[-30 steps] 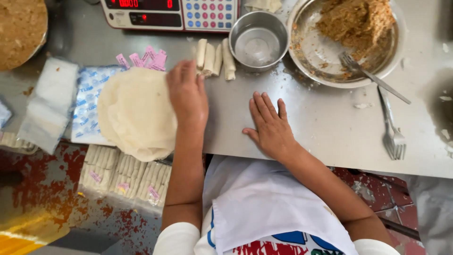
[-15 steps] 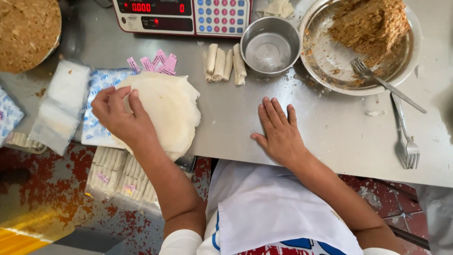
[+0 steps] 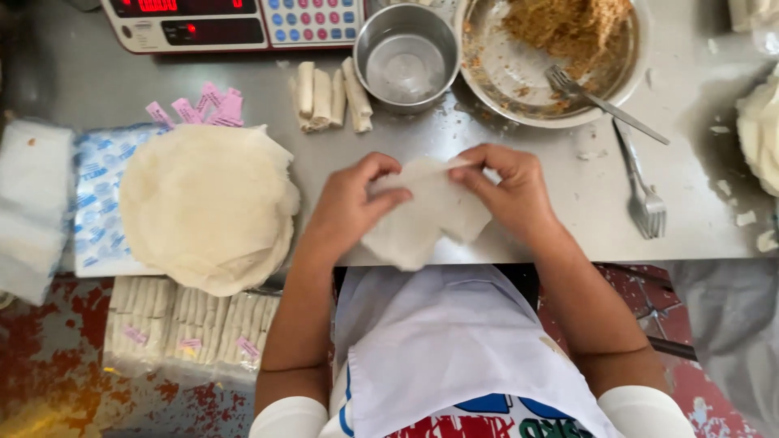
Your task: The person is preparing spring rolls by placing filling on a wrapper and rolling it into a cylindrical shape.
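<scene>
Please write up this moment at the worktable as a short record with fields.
left hand: pinches the left edge of a wrapper sheet
right hand: grips the same sheet's upper right edge
wrapper sheet: thin, pale, held above the table edge, partly drooping
wrapper stack: round pile, left of the hands, on a blue-printed bag
finished rolls: several, lying beside the small metal bowl
large metal dish: holds brown filling and a fork
second fork: on the steel table, right of the hands

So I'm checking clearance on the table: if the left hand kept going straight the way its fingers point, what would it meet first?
The left hand points right across the wrapper, so it would likely meet the right hand first.
</scene>
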